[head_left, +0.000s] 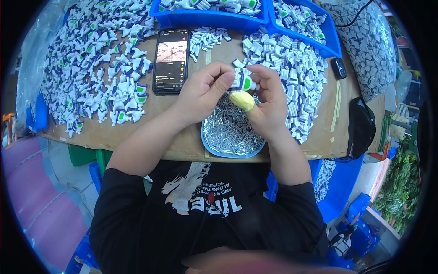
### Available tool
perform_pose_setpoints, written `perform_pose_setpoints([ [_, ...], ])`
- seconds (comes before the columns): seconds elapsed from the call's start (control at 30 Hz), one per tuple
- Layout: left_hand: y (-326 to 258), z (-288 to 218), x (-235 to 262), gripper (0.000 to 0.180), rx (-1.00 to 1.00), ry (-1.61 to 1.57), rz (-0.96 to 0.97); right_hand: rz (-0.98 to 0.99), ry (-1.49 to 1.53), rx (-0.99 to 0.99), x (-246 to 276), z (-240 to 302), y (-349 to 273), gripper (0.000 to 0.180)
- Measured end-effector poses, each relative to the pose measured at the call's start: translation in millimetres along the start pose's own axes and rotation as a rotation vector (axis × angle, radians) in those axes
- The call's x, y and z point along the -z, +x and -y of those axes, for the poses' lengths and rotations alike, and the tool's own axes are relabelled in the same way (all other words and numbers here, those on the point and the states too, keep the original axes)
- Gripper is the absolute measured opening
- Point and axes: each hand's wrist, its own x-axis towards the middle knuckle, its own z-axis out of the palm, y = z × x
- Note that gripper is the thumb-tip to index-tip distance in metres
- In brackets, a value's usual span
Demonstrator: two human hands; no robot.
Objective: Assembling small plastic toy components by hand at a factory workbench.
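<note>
Over a shallow blue tray [204,141] of loose metal pins [232,132], my two hands meet around one small white plastic figure part [244,82] with a green patch and purple edging. My left hand [210,89] pinches its left side between thumb and fingers. On the other side, my right hand [269,98] grips the same part; its thumb wears a yellow cover [242,100]. A striped white piece [237,63] shows just above the fingers, and I cannot tell whether it is joined to the part.
White-green-purple parts [100,77] spread across the left of the table. Striped white pieces [292,68] are heaped on the right. A lit phone [170,61] lies left of my hands. Blue bins [214,18] stand behind. A black mask [362,125] and a small black device [338,68] lie at right.
</note>
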Motion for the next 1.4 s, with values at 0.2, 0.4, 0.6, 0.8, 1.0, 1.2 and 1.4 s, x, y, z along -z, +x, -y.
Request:
perform_pose_setpoints([
  [0.2,1,-10,-4,0.027,-0.062,0.227,-0.112,-0.109,-0.68,0.506,-3,3,8,0.034],
  [0.4,1,-9,-4,0.03,-0.165,0.529,-0.124,-0.115,-0.714,0.538,-11,2,4,0.039],
  [0.6,3,-1,-4,0.035,-0.268,0.558,-0.169,-0.053,-0.684,0.443,-9,7,2,0.038],
  [0.8,6,-7,1,0.036,0.314,-0.307,-0.11,-0.134,-0.433,0.329,-1,0,3,0.039],
  [1.0,4,-11,2,0.028,0.363,-0.301,-0.07,-0.015,-0.684,0.334,-2,6,6,0.045],
  [1.2,-2,-15,-3,0.03,0.359,-0.342,-0.013,-0.014,-0.848,0.409,-2,5,2,0.042],
  [1.4,-10,-17,-8,0.031,0.296,-0.318,-0.017,-0.017,-0.886,0.477,0,8,-1,0.039],
])
